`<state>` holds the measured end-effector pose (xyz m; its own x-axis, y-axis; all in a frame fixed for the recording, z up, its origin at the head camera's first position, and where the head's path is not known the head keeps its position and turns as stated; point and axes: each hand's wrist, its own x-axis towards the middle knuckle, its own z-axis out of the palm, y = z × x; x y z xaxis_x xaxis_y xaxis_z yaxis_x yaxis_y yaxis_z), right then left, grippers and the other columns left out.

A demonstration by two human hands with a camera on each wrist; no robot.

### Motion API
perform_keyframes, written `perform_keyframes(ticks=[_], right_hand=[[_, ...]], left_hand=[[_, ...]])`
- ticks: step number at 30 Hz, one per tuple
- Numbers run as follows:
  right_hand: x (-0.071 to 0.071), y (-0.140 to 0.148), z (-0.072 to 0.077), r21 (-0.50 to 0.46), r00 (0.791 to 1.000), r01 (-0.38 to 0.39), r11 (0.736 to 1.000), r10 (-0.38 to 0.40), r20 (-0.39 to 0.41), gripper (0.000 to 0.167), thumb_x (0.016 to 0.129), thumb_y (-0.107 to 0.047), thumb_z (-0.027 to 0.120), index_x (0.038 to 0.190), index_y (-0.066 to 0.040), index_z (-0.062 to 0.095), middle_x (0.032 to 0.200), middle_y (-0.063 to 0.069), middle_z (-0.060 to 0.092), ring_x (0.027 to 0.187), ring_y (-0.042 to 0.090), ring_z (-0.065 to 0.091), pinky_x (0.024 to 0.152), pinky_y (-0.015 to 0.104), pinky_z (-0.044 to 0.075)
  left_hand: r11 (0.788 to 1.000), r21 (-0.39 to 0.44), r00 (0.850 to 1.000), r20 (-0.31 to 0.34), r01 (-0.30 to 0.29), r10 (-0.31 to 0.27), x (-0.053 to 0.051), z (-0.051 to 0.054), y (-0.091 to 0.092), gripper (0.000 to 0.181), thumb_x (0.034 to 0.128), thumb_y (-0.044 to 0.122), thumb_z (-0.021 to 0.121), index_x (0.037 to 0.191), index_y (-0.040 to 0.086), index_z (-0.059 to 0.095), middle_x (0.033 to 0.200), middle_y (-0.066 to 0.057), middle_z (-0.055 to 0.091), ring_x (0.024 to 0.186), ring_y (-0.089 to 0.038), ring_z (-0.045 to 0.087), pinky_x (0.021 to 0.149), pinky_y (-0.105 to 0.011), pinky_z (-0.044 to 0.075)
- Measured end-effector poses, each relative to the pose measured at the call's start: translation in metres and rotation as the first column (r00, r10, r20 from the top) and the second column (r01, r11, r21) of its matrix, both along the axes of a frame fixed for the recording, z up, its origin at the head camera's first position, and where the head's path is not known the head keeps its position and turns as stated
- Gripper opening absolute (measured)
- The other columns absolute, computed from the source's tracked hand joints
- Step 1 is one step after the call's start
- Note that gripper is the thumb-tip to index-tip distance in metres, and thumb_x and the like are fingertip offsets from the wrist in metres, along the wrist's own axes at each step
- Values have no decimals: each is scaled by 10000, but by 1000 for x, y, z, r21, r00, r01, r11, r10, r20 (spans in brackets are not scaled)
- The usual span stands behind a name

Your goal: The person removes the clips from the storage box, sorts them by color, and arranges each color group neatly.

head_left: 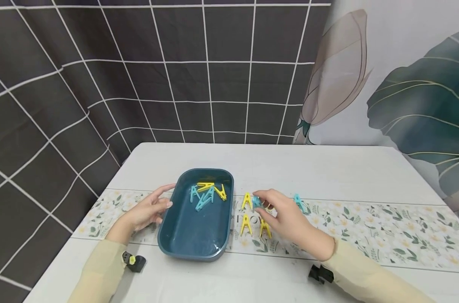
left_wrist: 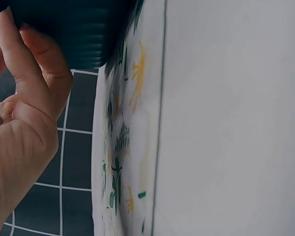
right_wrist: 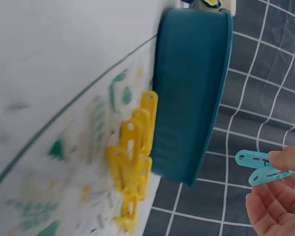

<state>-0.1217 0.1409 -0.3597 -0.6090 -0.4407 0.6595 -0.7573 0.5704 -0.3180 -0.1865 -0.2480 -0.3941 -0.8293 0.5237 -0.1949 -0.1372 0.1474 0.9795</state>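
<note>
Your right hand (head_left: pixel 289 216) clamps its grip on a turquoise clothespin (head_left: pixel 256 202) above the bench (head_left: pixel 327 168), right of the blue tray (head_left: pixel 199 233); your left hand (head_left: pixel 147 210), fingers apart, lies at the tray's rim; you should probably pinch steadily and pass clear of the yellow clothespins (right_wrist: pixel 144 129), lest they shift

The bench (head_left: pixel 346 172) wears a white cover, with a band of printed flowers and leaves (head_left: pixel 388 231) running across it from left to right. A dark blue tub (head_left: pixel 199 235) sits across that band, left of middle. Just right stand yellow pegs (head_left: pixel 246 224); farther right is a light blue peg (head_left: pixel 298 202).
</note>
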Motion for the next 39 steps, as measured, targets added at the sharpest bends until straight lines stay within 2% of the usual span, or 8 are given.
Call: perform_keyframes(ticks=[6,10,14,17,20,25,32,39], right_hand=[[1,14,-8,-13,999,17,1000,-16,34,416,728,69,751,1110,22,594,871,36,611,707,97,592,623,200,530],[3,21,-13,-24,994,30,999,-27,109,418,731,92,742,1113,26,587,853,23,602,691,70,588,619,179,528],[4,26,-16,-20,980,50,999,-45,194,418,740,96,735,1125,26,588,841,6,600,687,56,582,609,187,527],[5,29,-16,-4,960,68,998,-64,274,390,768,69,726,1132,33,590,844,6,610,696,60,584,613,194,526],[5,31,-15,12,923,102,995,-99,371,364,796,35,714,1139,31,591,857,9,623,712,61,582,616,198,519],[4,36,-15,24,846,145,989,-136,516,345,824,15,688,1153,40,586,889,34,630,737,70,592,601,203,509],[5,45,-17,23,772,135,991,-119,625,349,836,2,666,1166,71,574,889,54,617,718,60,563,565,211,496],[5,51,-20,32,682,158,987,-133,719,376,832,-15,675,1181,75,565,860,51,588,670,100,514,523,218,458]], left_hand=[[1000,-8,1000,-3,-8,8,0,-2,0,663,982,118,504,1517,123,113,924,66,636,741,-41,591,524,-174,506],[1000,-10,1000,-4,-9,9,-1,-2,0,660,983,114,501,1517,123,114,933,61,639,748,-45,595,526,-178,509],[1000,-15,1000,-2,-7,7,-1,-2,0,662,983,114,502,1518,126,112,938,59,636,755,-47,597,533,-180,512],[1000,-16,1000,0,-9,9,-1,-2,-1,660,983,113,501,1518,132,115,946,56,634,761,-50,600,533,-182,512],[1000,-11,1000,-1,-7,7,-1,-1,-1,657,983,112,500,1518,135,118,949,54,634,763,-52,602,535,-183,514],[1000,-8,1000,1,-7,7,0,-1,0,656,983,109,498,1517,126,117,921,66,631,756,-47,602,535,-179,515],[1000,-12,1000,4,-15,15,1,-1,1,658,982,98,496,1516,117,113,916,69,632,748,-45,601,531,-176,513],[1000,-18,1000,7,-24,24,1,-1,1,658,978,103,506,1515,124,126,922,64,638,752,-47,609,532,-179,518]])
